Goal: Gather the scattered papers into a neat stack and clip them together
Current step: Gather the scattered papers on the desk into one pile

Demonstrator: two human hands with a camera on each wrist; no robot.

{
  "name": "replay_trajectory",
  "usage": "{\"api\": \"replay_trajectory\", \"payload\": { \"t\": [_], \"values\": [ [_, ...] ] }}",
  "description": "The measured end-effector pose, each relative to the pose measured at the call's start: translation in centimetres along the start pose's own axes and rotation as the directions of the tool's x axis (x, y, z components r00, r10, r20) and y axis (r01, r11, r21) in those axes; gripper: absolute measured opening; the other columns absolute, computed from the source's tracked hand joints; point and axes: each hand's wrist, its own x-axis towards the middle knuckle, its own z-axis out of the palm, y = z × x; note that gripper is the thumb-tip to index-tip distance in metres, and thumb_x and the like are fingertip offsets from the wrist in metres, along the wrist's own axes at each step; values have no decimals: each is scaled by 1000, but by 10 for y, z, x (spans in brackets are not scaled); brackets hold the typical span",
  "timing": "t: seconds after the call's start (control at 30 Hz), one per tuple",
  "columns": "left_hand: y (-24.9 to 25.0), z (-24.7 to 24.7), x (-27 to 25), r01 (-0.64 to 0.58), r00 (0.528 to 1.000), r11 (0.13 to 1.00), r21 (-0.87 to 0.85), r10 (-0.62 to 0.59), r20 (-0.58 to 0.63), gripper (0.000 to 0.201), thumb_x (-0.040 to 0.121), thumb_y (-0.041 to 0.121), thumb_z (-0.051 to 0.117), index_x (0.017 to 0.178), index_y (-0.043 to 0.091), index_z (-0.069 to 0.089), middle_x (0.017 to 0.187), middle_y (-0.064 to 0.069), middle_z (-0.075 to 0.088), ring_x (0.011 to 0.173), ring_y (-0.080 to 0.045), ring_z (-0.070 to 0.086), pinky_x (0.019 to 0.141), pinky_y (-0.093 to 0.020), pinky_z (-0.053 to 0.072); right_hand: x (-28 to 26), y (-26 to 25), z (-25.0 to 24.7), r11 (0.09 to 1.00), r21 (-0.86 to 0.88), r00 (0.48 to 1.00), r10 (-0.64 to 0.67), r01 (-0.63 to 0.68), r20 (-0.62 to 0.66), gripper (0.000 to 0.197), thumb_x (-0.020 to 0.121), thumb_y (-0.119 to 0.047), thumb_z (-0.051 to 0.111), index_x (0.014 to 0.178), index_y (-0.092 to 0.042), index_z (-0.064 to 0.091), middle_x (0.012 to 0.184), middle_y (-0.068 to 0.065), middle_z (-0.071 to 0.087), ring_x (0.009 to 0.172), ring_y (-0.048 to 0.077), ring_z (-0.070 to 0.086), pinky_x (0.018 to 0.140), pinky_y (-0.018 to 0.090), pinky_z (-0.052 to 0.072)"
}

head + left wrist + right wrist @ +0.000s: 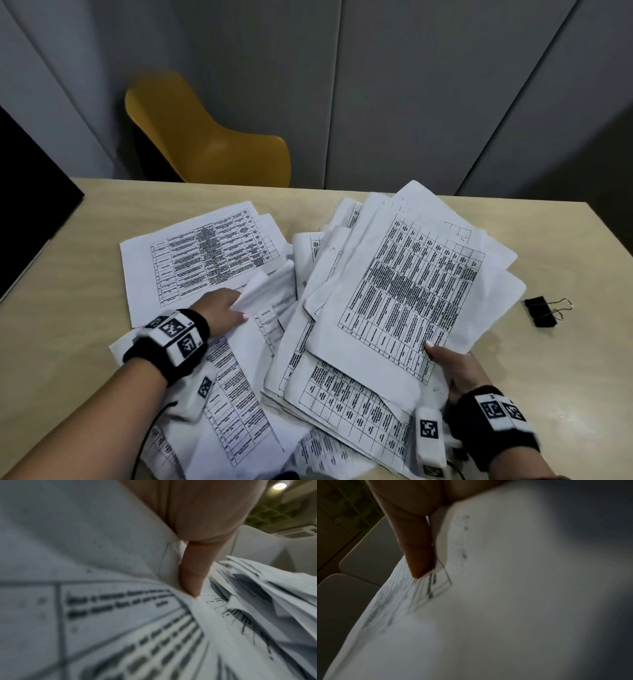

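Printed sheets with tables lie scattered over the wooden table [85,260]. My right hand [452,363] holds a loose sheaf of papers [411,281] by its near edge, thumb on top, raised above more sheets. In the right wrist view the thumb [418,555] presses on the sheaf's top page [488,601]. My left hand [222,308] pinches a bent sheet [270,291] at the middle of the mess; the left wrist view shows its thumb [193,574] against that sheet [85,547]. A black binder clip [543,315] lies on the table right of the sheaf.
A mustard yellow chair [212,137] stands behind the table's far edge, before grey wall panels. A dark panel [30,178] borders the table at the left. Another printed page [205,257] lies flat at the back left. A thin black cable [147,435] runs under my left forearm.
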Motion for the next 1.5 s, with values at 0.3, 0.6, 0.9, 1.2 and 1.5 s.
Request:
{"api": "replay_trajectory", "payload": {
  "t": [0.3,0.6,0.9,1.2,1.5],
  "values": [
    [-61,6,-30,173,984,948,-266,-155,89,32,81,20,69,110,6,62,102,-12,67,97,-27,62,90,-34,44,8,5,13,978,-165,986,-142,127,-84,40,78,5,62,117,6,52,98,26,65,88,39,63,91,55,48],
    [-90,1,-57,100,935,858,-504,-255,-248,25,85,10,63,108,-1,62,99,-20,67,95,-34,61,85,-37,44,8,14,15,959,-250,978,-167,133,-121,25,77,7,64,99,2,53,78,16,60,71,28,57,72,35,47],
    [-107,-22,-101,114,882,817,-565,-344,-321,19,89,9,56,107,4,59,91,-19,62,88,-34,58,82,-42,45,11,11,24,834,-546,972,-188,82,-141,16,76,4,67,73,5,52,35,5,49,36,18,46,41,21,40],
    [-82,-83,-140,60,723,952,-299,-248,-645,19,88,14,57,100,1,62,89,-23,61,78,-31,54,67,-33,38,13,10,28,791,-611,969,-181,42,-168,14,75,7,66,73,7,53,37,9,53,36,19,49,42,25,43],
    [-26,-94,-128,-234,688,856,-462,-190,-700,25,83,22,62,93,0,65,81,-19,64,66,-29,60,61,-31,51,8,11,30,793,-608,967,-179,34,-180,16,74,6,67,81,11,54,58,19,56,50,24,52,51,30,45]
  ]
}}
